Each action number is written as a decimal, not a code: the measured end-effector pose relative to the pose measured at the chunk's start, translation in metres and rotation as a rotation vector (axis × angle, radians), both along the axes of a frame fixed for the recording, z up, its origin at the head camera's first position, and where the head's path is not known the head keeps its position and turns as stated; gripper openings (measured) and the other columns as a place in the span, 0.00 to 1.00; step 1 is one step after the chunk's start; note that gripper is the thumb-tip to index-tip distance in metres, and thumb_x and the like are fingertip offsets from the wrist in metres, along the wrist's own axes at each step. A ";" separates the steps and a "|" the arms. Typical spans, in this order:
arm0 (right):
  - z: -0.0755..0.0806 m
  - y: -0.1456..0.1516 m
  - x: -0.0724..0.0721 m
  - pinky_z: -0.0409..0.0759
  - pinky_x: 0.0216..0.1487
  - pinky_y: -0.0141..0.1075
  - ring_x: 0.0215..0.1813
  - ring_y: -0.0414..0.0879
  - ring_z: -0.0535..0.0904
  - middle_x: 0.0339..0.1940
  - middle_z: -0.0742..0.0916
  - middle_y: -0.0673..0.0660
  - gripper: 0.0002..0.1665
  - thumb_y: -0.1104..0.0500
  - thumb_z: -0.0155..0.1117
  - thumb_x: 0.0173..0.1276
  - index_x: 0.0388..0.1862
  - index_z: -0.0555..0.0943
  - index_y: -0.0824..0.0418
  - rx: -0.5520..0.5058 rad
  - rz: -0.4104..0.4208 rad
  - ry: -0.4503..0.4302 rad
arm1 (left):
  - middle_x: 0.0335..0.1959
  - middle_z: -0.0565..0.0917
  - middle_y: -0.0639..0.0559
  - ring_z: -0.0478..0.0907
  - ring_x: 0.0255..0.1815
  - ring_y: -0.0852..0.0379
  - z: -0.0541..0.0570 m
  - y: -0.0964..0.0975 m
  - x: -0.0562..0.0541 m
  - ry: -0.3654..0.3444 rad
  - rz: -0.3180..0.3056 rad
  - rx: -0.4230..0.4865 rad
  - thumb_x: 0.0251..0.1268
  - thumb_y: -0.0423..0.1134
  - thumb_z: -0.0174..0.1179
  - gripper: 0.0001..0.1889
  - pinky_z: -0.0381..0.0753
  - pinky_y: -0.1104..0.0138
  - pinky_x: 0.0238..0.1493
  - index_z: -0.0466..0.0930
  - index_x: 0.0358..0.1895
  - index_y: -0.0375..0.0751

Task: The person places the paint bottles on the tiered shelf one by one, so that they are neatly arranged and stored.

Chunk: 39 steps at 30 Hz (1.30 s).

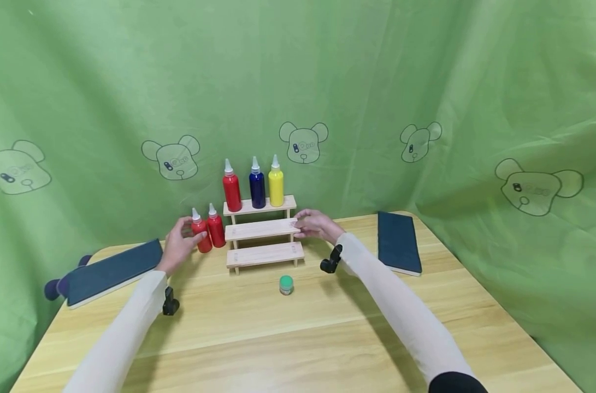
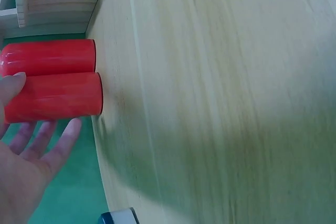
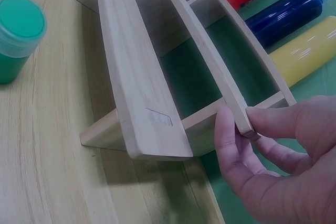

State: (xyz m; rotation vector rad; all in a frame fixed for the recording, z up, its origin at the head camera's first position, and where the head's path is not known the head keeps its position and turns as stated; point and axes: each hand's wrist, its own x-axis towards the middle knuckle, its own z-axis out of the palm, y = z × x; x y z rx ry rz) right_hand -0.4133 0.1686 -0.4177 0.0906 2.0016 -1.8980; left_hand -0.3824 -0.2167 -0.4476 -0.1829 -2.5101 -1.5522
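Note:
A three-tier wooden display stand [image 1: 263,255] stands on the table, with red [image 1: 232,192], blue [image 1: 257,189] and yellow [image 1: 276,186] squeeze bottles upright on its top tier. To its left, two more red squeeze bottles stand side by side on the tabletop. My left hand [image 1: 178,246] holds the outer red bottle [image 2: 55,97], thumb on its near side and fingers around the far side. The inner red bottle [image 2: 58,57] touches it, next to the stand. My right hand [image 3: 283,166] pinches the right end of the middle tier [image 3: 210,59] between thumb and fingers.
A small green-lidded jar [image 1: 286,285] sits in front of the stand. Dark blue flat boards lie at the left [image 1: 116,271] and right [image 1: 398,243] of the wooden table [image 1: 258,338]. A purple object [image 1: 57,288] shows beneath the left board. Green curtain [image 1: 356,82] hangs behind.

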 end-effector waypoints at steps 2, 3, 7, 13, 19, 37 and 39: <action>0.001 0.000 0.000 0.89 0.42 0.30 0.36 0.44 0.78 0.45 0.78 0.59 0.27 0.75 0.59 0.74 0.69 0.66 0.73 0.004 -0.002 -0.003 | 0.68 0.74 0.25 0.74 0.69 0.29 0.001 0.000 0.001 -0.004 -0.002 -0.002 0.72 0.30 0.65 0.31 0.75 0.43 0.72 0.63 0.73 0.28; 0.000 0.000 -0.001 0.89 0.42 0.30 0.36 0.45 0.78 0.45 0.78 0.59 0.26 0.75 0.59 0.74 0.69 0.66 0.73 0.004 -0.002 -0.003 | 0.68 0.74 0.26 0.73 0.69 0.29 0.001 0.000 0.001 -0.010 0.000 0.004 0.72 0.30 0.65 0.31 0.75 0.43 0.72 0.63 0.73 0.28; 0.000 0.001 -0.002 0.89 0.42 0.31 0.36 0.45 0.79 0.45 0.78 0.59 0.26 0.75 0.60 0.73 0.68 0.67 0.73 0.007 -0.004 -0.003 | 0.68 0.74 0.25 0.74 0.69 0.29 0.001 0.002 0.003 -0.028 0.027 0.019 0.73 0.31 0.65 0.30 0.76 0.44 0.71 0.63 0.72 0.26; -0.001 0.001 -0.001 0.89 0.42 0.31 0.36 0.46 0.80 0.44 0.79 0.59 0.22 0.75 0.62 0.72 0.63 0.70 0.71 0.006 -0.001 -0.009 | 0.67 0.76 0.27 0.75 0.69 0.31 0.002 -0.002 0.009 -0.006 0.067 0.033 0.72 0.33 0.66 0.28 0.77 0.46 0.71 0.66 0.69 0.27; 0.000 0.002 0.001 0.88 0.42 0.30 0.36 0.46 0.80 0.44 0.78 0.59 0.22 0.74 0.60 0.73 0.64 0.69 0.71 -0.005 0.007 -0.009 | 0.62 0.80 0.31 0.79 0.64 0.36 0.005 -0.005 0.014 0.133 0.109 0.032 0.69 0.34 0.70 0.28 0.78 0.48 0.69 0.70 0.67 0.29; 0.003 0.001 0.001 0.89 0.51 0.35 0.34 0.44 0.80 0.44 0.79 0.59 0.26 0.74 0.61 0.73 0.67 0.68 0.72 0.019 -0.005 -0.008 | 0.59 0.84 0.41 0.81 0.52 0.63 0.037 0.016 0.019 0.320 0.093 0.188 0.66 0.39 0.74 0.27 0.83 0.75 0.55 0.76 0.65 0.37; 0.002 0.001 0.001 0.89 0.52 0.35 0.34 0.44 0.81 0.44 0.79 0.59 0.26 0.74 0.61 0.73 0.68 0.68 0.72 0.014 -0.006 -0.008 | 0.60 0.84 0.42 0.81 0.53 0.65 0.039 0.021 0.020 0.322 0.074 0.196 0.67 0.40 0.73 0.27 0.84 0.77 0.53 0.76 0.66 0.38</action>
